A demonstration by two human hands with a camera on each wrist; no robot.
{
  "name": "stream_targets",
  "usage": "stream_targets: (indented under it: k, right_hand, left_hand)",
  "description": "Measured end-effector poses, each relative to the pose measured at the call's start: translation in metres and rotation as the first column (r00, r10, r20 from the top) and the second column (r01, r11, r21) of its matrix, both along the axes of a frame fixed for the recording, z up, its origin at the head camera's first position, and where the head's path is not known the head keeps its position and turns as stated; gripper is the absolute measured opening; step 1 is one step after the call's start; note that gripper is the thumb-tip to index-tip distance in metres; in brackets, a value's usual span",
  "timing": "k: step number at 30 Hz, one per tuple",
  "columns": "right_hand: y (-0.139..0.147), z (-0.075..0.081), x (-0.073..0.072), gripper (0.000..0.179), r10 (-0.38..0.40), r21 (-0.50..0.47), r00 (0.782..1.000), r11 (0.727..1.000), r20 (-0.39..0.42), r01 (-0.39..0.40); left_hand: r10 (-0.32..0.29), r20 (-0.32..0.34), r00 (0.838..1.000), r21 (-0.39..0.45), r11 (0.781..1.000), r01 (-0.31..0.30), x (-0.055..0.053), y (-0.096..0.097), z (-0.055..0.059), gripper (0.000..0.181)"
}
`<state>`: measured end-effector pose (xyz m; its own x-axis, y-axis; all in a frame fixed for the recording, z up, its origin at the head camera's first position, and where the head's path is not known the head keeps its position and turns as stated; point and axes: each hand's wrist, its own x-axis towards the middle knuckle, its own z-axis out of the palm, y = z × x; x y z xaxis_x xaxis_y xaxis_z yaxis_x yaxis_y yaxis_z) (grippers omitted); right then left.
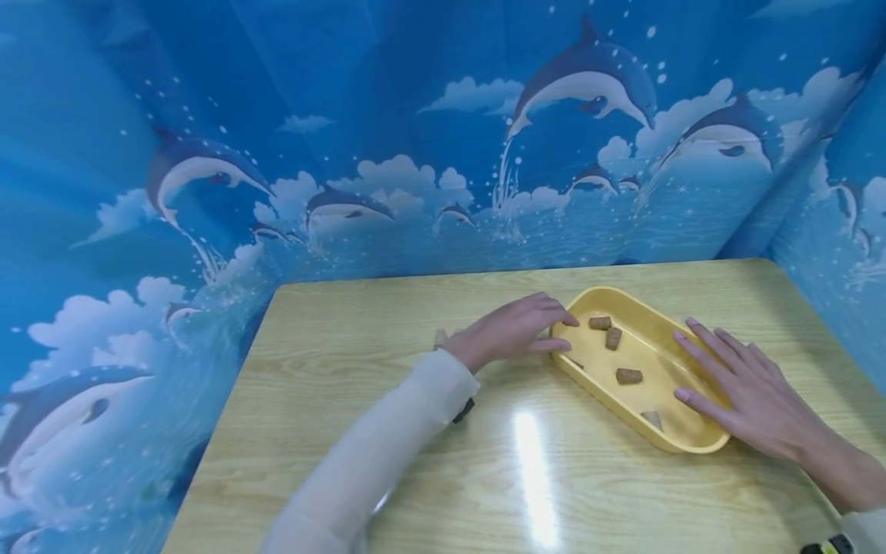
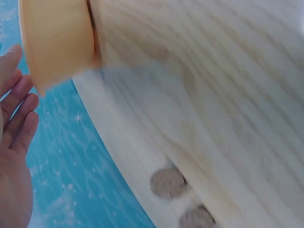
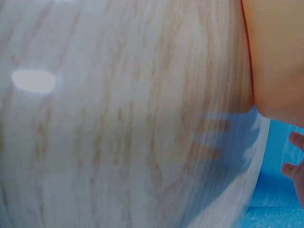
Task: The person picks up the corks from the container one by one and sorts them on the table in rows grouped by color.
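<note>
A shallow yellow tray (image 1: 664, 323) lies slantwise on the wooden table, with several short brown cork stoppers (image 1: 628, 376) scattered on its floor. At the tray's far left end is my left hand (image 1: 515, 327), its thumb and fingers spread apart over the rim. In the left wrist view, the fingers (image 2: 21, 114) of that hand appear loosely bent beside the tray's end. My right hand (image 1: 751, 388) reaches across the right side of the tray, fingers straight and spread, with the thumb over the inside. Neither hand holds a cork.
Behind my left wrist, more corks (image 2: 168, 183) stand on the table (image 1: 332, 369) near its far edge. A blue curtain (image 1: 415, 138) printed with dolphins hangs behind the table and along its sides. Glare shows on the tabletop in front of the tray.
</note>
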<state>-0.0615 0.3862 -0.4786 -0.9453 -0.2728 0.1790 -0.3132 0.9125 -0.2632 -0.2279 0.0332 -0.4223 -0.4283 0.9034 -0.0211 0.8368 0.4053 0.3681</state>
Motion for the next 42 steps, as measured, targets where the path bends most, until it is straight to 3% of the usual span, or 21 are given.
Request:
stream_targets:
  k: [8,15,21,26,35,38,42]
  right_hand:
    - [0.000,-0.001,-0.001,0.091,0.000,0.002,1.000,1.000,-0.005,0.000]
    - [0.000,-0.002,-0.001,0.090,0.008,-0.019,1.000,1.000,0.001,-0.008]
    - [0.000,-0.002,-0.001,0.090,0.007,-0.016,1.000,1.000,0.001,-0.007]
    - [0.000,-0.002,-0.001,0.090,0.010,-0.017,1.000,1.000,-0.004,-0.010]
    - [0.001,-0.001,-0.002,0.088,0.016,-0.037,1.000,0.999,0.008,-0.015]
    - [0.001,-0.001,-0.002,0.088,0.017,-0.026,1.000,1.000,0.006,-0.016]
    - [0.000,-0.001,-0.001,0.088,0.007,-0.012,1.000,1.000,-0.003,-0.007]
  left_hand:
    - [-0.085,0.000,0.996,-0.038,0.996,0.085,0.010,0.024,0.000,0.048]
    - [-0.143,0.043,0.989,-0.044,0.988,0.145,0.014,0.044,0.002,0.045]
    - [-0.189,0.062,0.980,-0.098,0.976,0.194,0.019,0.063,0.002,0.045]
    - [-0.205,0.087,0.975,-0.140,0.966,0.216,0.023,0.075,-0.003,0.042]
    - [-0.254,0.055,0.966,-0.169,0.951,0.260,0.032,0.091,-0.011,0.042]
    - [-0.261,0.094,0.961,-0.175,0.946,0.274,0.034,0.097,-0.011,0.041]
    - [-0.254,0.199,0.946,-0.192,0.937,0.292,0.037,0.107,-0.009,0.038]
